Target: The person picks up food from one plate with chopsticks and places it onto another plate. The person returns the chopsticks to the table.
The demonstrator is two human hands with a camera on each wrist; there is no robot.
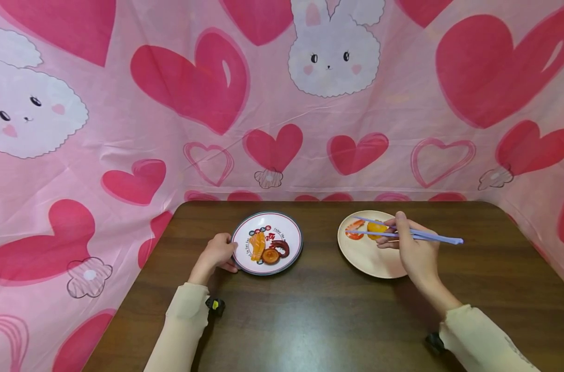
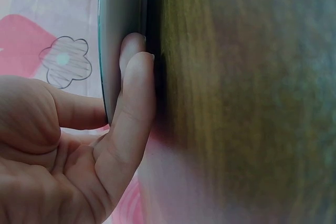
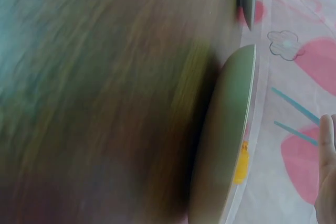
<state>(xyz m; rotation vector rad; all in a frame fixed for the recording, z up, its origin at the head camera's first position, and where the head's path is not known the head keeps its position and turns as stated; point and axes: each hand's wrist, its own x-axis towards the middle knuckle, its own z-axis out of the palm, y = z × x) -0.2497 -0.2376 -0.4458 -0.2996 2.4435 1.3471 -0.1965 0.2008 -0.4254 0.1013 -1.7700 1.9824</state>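
My left hand [image 1: 217, 252] grips the left rim of a white plate [image 1: 259, 219] with a dark edge, the thumb at the rim and fingers under it in the left wrist view. On this plate lie an orange striped slice [image 1: 257, 247], a round brown piece [image 1: 270, 256] and a dark red curled tentacle [image 1: 282, 249]. My right hand [image 1: 419, 253] holds a pair of light purple chopsticks [image 1: 442, 238], tips parted, over a cream plate [image 1: 370, 258]. A shrimp-like orange piece [image 1: 355, 230] and a yellow piece [image 1: 376, 227] lie there, beneath the chopsticks in the head view.
Both plates stand toward the far side of a dark wooden table [image 1: 319, 310], with a gap between them. A pink cloth [image 1: 310, 113] with hearts and rabbits hangs behind the table and at its sides. Black wrist devices [image 1: 215, 306] show below the forearms.
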